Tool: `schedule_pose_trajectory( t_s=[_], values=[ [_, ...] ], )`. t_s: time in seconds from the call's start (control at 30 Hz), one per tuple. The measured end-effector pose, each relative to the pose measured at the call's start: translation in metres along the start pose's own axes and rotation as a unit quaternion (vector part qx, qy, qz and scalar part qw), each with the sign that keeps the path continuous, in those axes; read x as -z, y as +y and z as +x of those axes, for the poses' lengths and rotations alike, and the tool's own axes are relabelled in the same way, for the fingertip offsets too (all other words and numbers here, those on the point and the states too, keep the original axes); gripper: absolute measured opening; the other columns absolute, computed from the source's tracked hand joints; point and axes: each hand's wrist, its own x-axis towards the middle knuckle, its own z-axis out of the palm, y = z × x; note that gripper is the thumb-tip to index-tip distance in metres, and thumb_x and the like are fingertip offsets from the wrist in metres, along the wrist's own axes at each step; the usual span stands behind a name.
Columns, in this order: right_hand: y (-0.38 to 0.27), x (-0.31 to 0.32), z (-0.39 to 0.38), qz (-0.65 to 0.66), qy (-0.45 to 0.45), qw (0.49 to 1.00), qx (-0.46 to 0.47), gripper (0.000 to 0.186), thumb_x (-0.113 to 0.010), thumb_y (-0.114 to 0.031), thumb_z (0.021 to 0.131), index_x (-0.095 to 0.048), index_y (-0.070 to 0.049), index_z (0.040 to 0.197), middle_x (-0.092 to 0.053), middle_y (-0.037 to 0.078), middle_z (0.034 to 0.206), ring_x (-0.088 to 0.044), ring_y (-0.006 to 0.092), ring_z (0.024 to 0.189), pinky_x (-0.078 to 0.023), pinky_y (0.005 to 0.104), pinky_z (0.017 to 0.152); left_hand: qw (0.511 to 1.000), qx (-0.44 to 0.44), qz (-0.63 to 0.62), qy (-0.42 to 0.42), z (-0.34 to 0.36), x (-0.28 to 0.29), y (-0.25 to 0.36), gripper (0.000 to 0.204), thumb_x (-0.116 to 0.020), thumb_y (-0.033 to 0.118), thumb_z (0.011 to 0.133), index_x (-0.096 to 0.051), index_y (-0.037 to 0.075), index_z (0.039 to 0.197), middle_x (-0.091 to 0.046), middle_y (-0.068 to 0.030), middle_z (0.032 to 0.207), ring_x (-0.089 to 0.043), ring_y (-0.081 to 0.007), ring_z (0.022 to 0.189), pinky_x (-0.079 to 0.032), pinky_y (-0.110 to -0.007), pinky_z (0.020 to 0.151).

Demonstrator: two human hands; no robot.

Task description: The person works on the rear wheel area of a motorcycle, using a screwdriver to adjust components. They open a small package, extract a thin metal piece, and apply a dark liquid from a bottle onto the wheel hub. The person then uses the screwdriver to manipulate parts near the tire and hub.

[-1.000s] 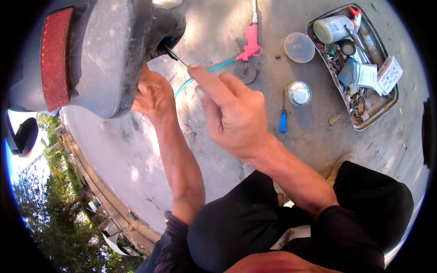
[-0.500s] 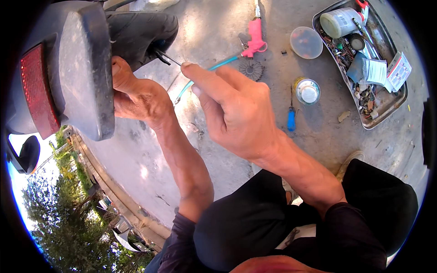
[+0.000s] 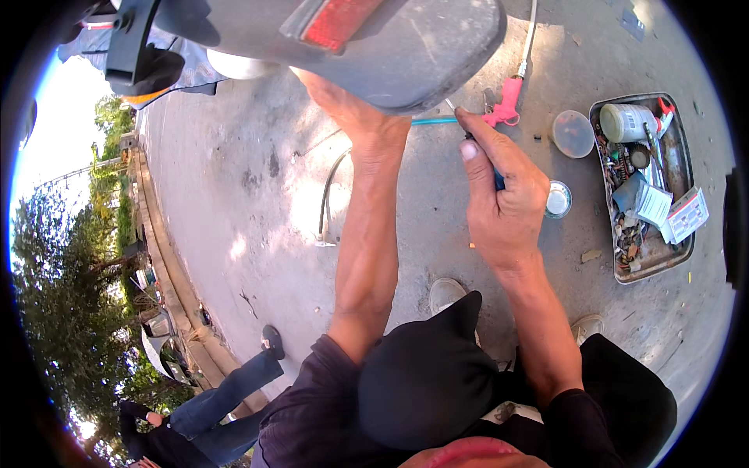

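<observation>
A dark grey mudguard (image 3: 437, 47) with a red reflector (image 3: 339, 23) juts in at the top. My left hand (image 3: 355, 117) reaches up behind its lower edge; its fingers are hidden there. Beside the mudguard's right end, my right hand (image 3: 507, 191) is closed, thumb and forefinger pinching a thin metal rod (image 3: 450, 104) whose tip points up and left. A dark blue piece (image 3: 499, 181) shows between thumb and palm; I cannot tell whether it belongs to the rod.
A pink air gun (image 3: 505, 105) with a blue hose (image 3: 433, 121) lies beyond my right hand. Nearby are a clear plastic tub (image 3: 572, 134), a small round tin (image 3: 558, 200) and a metal tray (image 3: 620, 265) of parts. A person (image 3: 226, 402) stands at lower left.
The view has swung, so the mudguard now sits at top centre. My right hand and its rod have come away from the tire area. A person has come into view at lower left.
</observation>
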Motion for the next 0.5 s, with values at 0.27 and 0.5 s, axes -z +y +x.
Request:
schedule_pose_trajectory(
  t_s=[0.27, 0.5],
  values=[
    [-0.007, 0.008, -0.011, -0.005, -0.029, 0.998, -0.05, 0.032, -0.061, -0.012, 0.11, -0.07, 0.003, 0.136, -0.076, 0.012, 0.129, -0.069, 0.0165, 0.119, -0.052, 0.0317, 0.104, 0.994, 0.037, -0.101, 0.028, 0.007, 0.003, 0.031, 0.042, -0.074, 0.02, 0.088, -0.064, -0.002, 0.122, -0.066, -0.0228, 0.116, -0.062, -0.0451, 0.11, -0.05, -0.05, 0.094],
    [-0.006, 0.019, -0.003, -0.006, -0.033, 0.998, -0.058, 0.029, -0.064, -0.007, 0.104, -0.072, 0.0, 0.132, -0.079, 0.019, 0.112, -0.077, 0.0233, 0.095, -0.058, 0.0352, 0.084, 0.997, -0.015, 0.007, -0.077, 0.007, 0.005, 0.026, 0.038, -0.077, 0.007, 0.085, -0.061, -0.003, 0.118, -0.072, -0.0119, 0.106, -0.069, -0.0252, 0.098, -0.053, -0.037, 0.091]
  ],
)
